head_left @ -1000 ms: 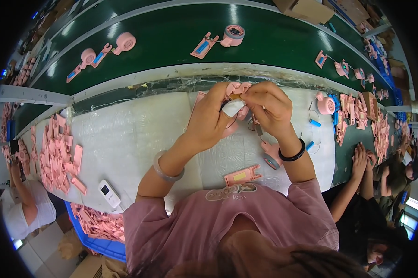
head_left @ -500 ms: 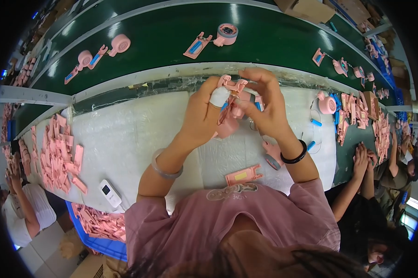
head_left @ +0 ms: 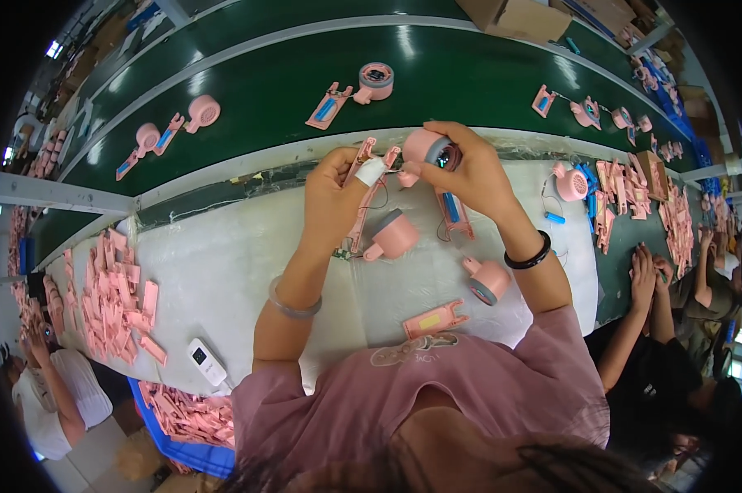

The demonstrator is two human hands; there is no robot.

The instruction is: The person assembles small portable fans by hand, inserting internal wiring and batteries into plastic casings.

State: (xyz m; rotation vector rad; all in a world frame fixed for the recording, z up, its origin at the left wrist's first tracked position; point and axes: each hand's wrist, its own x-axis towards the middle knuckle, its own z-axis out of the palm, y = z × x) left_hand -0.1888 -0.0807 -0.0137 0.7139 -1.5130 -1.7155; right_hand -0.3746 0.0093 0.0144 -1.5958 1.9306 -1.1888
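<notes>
Near the green belt's edge, my left hand (head_left: 331, 201) grips a long pink plastic handle shell (head_left: 362, 152); its thumb has a white wrap (head_left: 371, 171). My right hand (head_left: 478, 172) is closed round a pink round housing (head_left: 424, 146) with a grey ring and dark inside parts. A thin wire shows between the hands. Beneath the right hand lies a pink handle shell with a blue battery (head_left: 451, 205). Another pink housing (head_left: 394, 237) rests below my hands, and one more (head_left: 487, 283) lies by my right forearm. Closer to me is a shell with a yellow sticker (head_left: 433, 320).
A green belt (head_left: 264, 90) carries wired pink housings (head_left: 374, 82). Pink shells are heaped at left (head_left: 116, 296) and fill a blue bin (head_left: 182, 452). A white handheld device (head_left: 206, 361) lies near the bin. Blue batteries (head_left: 591, 189) and shells lie right; a co-worker's hands (head_left: 642, 279) are beyond.
My hands have moved apart, the left holding the shell and the right the housing. The view has shifted slightly, and the parts beneath my hands now show more fully.
</notes>
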